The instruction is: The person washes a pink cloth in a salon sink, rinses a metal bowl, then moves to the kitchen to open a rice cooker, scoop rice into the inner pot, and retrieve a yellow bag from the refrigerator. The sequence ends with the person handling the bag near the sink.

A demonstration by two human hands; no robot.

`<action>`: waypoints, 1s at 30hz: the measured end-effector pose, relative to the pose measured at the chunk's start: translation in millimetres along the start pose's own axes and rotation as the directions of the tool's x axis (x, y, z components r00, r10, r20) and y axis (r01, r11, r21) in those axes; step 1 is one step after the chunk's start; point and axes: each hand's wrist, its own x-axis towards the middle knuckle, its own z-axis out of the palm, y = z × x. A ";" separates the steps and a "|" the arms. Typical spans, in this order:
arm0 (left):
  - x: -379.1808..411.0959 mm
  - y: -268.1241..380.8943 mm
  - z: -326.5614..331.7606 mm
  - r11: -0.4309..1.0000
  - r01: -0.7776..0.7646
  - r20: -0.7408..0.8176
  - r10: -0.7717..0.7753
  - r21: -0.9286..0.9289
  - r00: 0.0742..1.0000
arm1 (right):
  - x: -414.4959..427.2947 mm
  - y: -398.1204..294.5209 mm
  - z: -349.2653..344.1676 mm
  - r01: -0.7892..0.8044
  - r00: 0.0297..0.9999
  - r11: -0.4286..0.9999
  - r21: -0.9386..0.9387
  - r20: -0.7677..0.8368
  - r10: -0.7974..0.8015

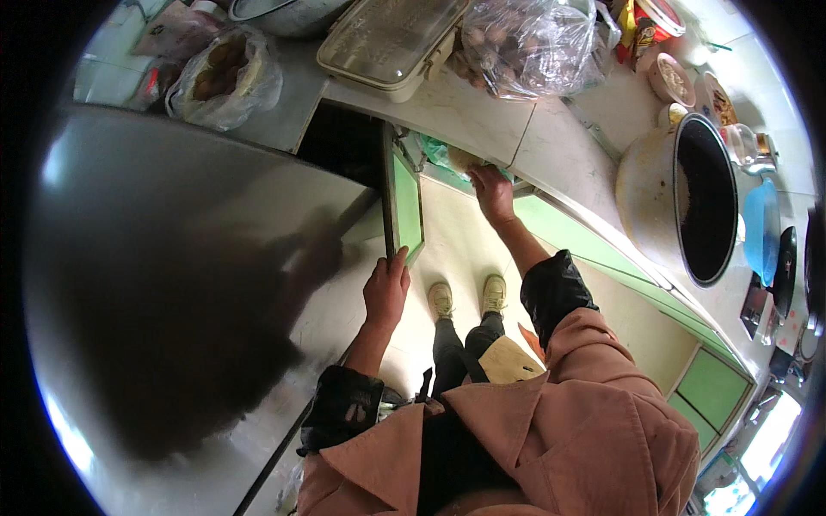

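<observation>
My left hand (387,290) grips the outer end of an open cabinet door (407,193), which has a light green panel in a metal frame. My right hand (493,193) reaches into the cabinet under the counter edge. Its fingertips are at a rounded beige thing (463,159), and I cannot tell whether they hold it. Beside that thing a green plastic bag (436,151) shows in the cabinet opening. The counter's edge hides the rest of the cabinet's inside.
At my left spreads a large glossy metal surface (161,258). The tiled counter (497,119) bears a lidded plastic box (393,45), a clear plastic bag of round brown things (529,45), an open bag of eggs (222,74), a large metal pot (652,193) and a blue basin (761,226).
</observation>
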 end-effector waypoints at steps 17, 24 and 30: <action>2.5 -2.3 -4.0 1.000 -0.027 0.124 0.025 0.014 0.992 | -10.8 -199.4 -249.4 -0.023 0.994 0.990 0.138 0.109 0.008; 3.2 -0.1 -4.9 1.000 0.021 0.194 -0.023 0.009 0.981 | 31.6 -189.9 -350.9 -0.350 0.848 0.722 0.597 -0.126 0.515; 3.2 7.9 -9.8 1.000 -0.006 0.158 0.001 0.026 0.987 | 42.2 -106.4 -386.5 -0.195 0.752 -0.180 0.964 0.265 0.603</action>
